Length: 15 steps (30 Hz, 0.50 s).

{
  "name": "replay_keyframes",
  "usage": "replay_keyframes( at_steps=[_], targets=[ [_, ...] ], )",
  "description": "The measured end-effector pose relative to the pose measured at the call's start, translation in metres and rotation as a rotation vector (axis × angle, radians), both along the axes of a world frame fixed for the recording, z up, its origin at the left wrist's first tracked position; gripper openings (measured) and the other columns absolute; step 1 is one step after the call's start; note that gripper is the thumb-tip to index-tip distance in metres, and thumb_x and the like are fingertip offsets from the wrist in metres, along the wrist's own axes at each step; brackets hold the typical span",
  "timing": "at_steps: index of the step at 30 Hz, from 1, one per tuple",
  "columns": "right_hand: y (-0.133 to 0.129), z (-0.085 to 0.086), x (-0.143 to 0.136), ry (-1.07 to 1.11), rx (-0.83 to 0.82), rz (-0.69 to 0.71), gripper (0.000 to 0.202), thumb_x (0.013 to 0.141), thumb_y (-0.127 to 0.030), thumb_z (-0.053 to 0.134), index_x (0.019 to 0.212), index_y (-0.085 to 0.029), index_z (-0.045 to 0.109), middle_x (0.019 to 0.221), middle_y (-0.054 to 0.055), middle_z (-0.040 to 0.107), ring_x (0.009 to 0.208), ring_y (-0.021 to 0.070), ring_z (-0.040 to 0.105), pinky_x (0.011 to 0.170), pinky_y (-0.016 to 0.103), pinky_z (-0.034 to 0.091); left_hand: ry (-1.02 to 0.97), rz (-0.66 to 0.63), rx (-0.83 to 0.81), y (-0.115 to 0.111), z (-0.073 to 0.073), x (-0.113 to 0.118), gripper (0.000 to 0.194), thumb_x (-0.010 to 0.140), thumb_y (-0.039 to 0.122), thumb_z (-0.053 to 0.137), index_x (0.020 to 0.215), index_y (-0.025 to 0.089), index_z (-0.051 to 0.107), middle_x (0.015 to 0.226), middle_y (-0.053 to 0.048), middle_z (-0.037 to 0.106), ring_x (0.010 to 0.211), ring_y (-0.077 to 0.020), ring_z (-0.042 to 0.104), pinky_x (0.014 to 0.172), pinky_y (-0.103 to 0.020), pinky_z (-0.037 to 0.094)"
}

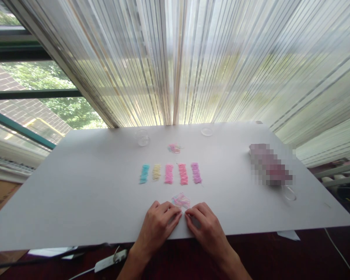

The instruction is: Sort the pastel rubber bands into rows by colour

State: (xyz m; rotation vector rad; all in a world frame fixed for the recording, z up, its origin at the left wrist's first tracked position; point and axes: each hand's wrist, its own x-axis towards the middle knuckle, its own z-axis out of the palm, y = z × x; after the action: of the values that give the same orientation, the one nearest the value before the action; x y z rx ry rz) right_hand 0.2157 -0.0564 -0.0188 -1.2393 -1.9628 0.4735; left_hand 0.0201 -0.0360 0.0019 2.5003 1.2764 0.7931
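Observation:
My left hand point(160, 221) and my right hand point(206, 222) rest near the table's front edge, fingertips pinched and facing each other across a small gap. Whatever lies between the fingertips is too small to make out. Just beyond them is a loose pile of thin pastel strands point(181, 200), perhaps small rubber bands. Farther back, similar pieces lie in upright columns by colour: a blue column point(144, 174), a yellow column point(156, 172), a pink column point(168, 174), a coral column point(182, 174) and a purple column point(196, 173).
Behind the columns sits a second mixed pile point(174, 148). A clear round container point(142, 138) and a clear lid point(207, 132) stand at the back of the white table point(90, 186). A blurred-out pinkish object point(270, 165) with a loop lies right. A power strip point(111, 260) is below the edge.

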Motion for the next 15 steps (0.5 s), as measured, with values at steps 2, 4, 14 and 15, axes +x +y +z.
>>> replay_keyframes(
  at_steps=[2,4,14,15],
  targets=[
    [0.0002,0.0004,-0.0002,0.012,-0.006,0.000,0.012,0.099,-0.013,0.056,0.096,-0.022,0.064,0.085,0.004,0.065,0.080,0.0209,0.063,0.071,0.034,0.056,-0.019,-0.002,0.006,0.0004,0.0012,-0.0005,0.019,0.102,0.020,0.053,0.095,0.022,0.071,0.085,-0.002,0.075,0.070,-0.0175,0.065,0.066,-0.032,0.045],
    [0.0004,0.0008,0.0001,0.027,-0.004,-0.002,0.013,0.099,-0.014,0.056,0.097,-0.022,0.065,0.085,0.004,0.065,0.080,0.0207,0.064,0.072,0.034,0.056,-0.055,0.011,0.012,0.0002,0.0023,-0.0012,0.021,0.103,0.021,0.053,0.095,0.021,0.072,0.084,-0.002,0.074,0.070,-0.0170,0.066,0.066,-0.032,0.046],
    [0.0068,0.0078,0.0006,0.134,-0.015,0.001,0.027,0.099,-0.021,0.061,0.125,-0.025,0.064,0.093,0.005,0.067,0.085,0.0202,0.067,0.077,0.034,0.061,-0.388,0.017,-0.171,-0.0006,0.0002,-0.0054,0.014,0.099,0.026,0.063,0.101,0.023,0.076,0.087,-0.004,0.073,0.079,-0.0172,0.070,0.074,-0.029,0.058],
    [0.0082,0.0092,0.0003,0.140,-0.017,0.014,0.026,0.099,-0.021,0.061,0.124,-0.025,0.065,0.094,0.005,0.068,0.085,0.0200,0.067,0.077,0.033,0.061,-0.402,0.010,-0.181,-0.0001,0.0001,-0.0057,0.014,0.099,0.025,0.063,0.102,0.023,0.077,0.087,-0.004,0.073,0.079,-0.0171,0.071,0.074,-0.028,0.059]
  ],
)
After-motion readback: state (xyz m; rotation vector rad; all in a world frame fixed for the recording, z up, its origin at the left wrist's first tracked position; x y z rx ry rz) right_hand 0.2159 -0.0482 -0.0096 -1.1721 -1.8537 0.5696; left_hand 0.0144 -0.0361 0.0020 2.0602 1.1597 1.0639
